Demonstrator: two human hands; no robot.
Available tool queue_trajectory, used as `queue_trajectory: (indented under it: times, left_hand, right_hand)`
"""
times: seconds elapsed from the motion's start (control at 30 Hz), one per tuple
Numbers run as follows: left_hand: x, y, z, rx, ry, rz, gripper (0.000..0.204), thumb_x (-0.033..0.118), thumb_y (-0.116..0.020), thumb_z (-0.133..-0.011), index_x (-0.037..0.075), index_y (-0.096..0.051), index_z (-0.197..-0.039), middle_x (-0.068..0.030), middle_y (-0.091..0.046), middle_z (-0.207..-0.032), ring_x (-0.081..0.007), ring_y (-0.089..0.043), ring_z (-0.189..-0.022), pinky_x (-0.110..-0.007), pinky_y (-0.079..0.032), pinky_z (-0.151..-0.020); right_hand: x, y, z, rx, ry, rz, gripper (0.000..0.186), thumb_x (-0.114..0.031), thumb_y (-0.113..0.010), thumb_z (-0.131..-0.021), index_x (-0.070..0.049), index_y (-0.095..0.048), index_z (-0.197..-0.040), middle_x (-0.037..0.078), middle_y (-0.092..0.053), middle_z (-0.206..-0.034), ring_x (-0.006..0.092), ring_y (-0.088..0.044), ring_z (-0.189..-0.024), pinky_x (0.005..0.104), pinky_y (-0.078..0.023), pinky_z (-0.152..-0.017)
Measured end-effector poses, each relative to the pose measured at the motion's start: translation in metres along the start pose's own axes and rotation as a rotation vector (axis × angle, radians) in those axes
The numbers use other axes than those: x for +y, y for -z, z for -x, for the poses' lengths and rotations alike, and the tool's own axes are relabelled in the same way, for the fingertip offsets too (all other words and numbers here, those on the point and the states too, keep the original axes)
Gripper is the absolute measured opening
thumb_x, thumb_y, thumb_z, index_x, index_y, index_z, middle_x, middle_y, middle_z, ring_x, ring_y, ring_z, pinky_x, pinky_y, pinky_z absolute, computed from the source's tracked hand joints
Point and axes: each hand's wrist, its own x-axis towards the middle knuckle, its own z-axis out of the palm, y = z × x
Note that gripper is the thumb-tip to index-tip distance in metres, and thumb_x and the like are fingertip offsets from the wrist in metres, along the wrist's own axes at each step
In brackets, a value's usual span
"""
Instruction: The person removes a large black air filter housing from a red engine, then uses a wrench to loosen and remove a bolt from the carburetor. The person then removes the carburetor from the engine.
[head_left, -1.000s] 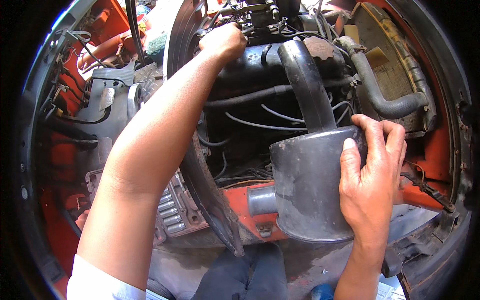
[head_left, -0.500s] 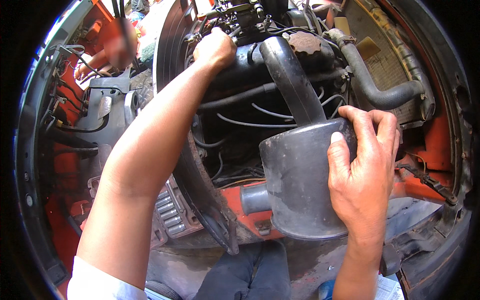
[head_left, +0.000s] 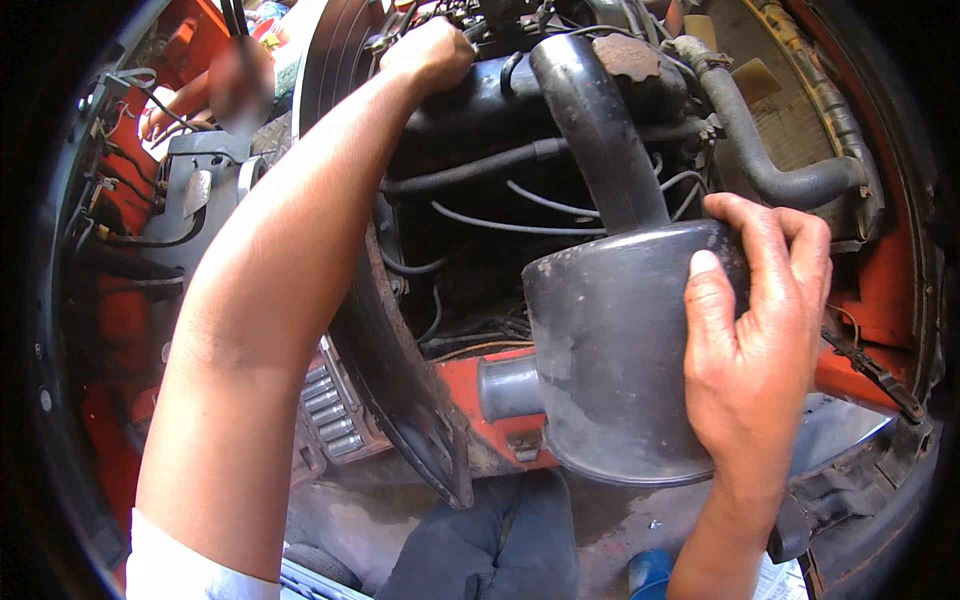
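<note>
A black air filter housing (head_left: pixel 620 350), a fat cylinder with a thick black duct (head_left: pixel 600 130) rising from its top, sits in front of the engine. My right hand (head_left: pixel 755 310) grips its right side, thumb against the front wall and fingers over the top edge. A short outlet pipe (head_left: pixel 510 388) sticks out on its left. My left arm reaches far across to the engine top, where my left hand (head_left: pixel 430 55) is closed beside the dark valve cover (head_left: pixel 450 112). Its fingertips, and whatever they may hold, are hidden.
A curved black panel (head_left: pixel 385 370) stands left of the housing, with a socket set (head_left: pixel 333 410) behind it. At right, a radiator hose (head_left: pixel 740 140) bends before the radiator. Orange frame parts surround the bay. Another person's arm (head_left: pixel 185 102) shows at upper left.
The whole view has shifted a little, with the engine now higher in it. My left fist has turned slightly at the engine top. My right hand stays on the housing.
</note>
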Motion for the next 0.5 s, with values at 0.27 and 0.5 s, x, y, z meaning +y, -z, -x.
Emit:
queue_trajectory:
  times: [0.27,0.5]
  left_hand:
    - [-0.003,0.000,0.007,0.081,0.409,0.636,0.037,0.023,-0.053,-0.098,0.001,-0.076,-0.117,-0.0219,-0.075,-0.121,-0.0359,-0.072,-0.116,-0.047,-0.055,-0.102]
    - [0.033,0.022,0.017,0.091,0.511,0.575,0.038,0.024,-0.057,-0.097,0.005,-0.074,-0.125,-0.0185,-0.074,-0.126,-0.0340,-0.070,-0.121,-0.046,-0.055,-0.103]
  right_hand:
    - [-0.004,0.000,0.002,-0.024,0.002,0.025,0.032,-0.013,-0.060,-0.098,-0.005,-0.067,-0.128,0.013,-0.056,-0.123,0.0306,-0.057,-0.120,0.0424,-0.043,-0.109]
    - [-0.007,0.000,-0.001,-0.015,0.003,-0.014,0.034,-0.011,-0.062,-0.094,-0.004,-0.067,-0.127,0.015,-0.055,-0.121,0.0323,-0.055,-0.119,0.0437,-0.043,-0.108]
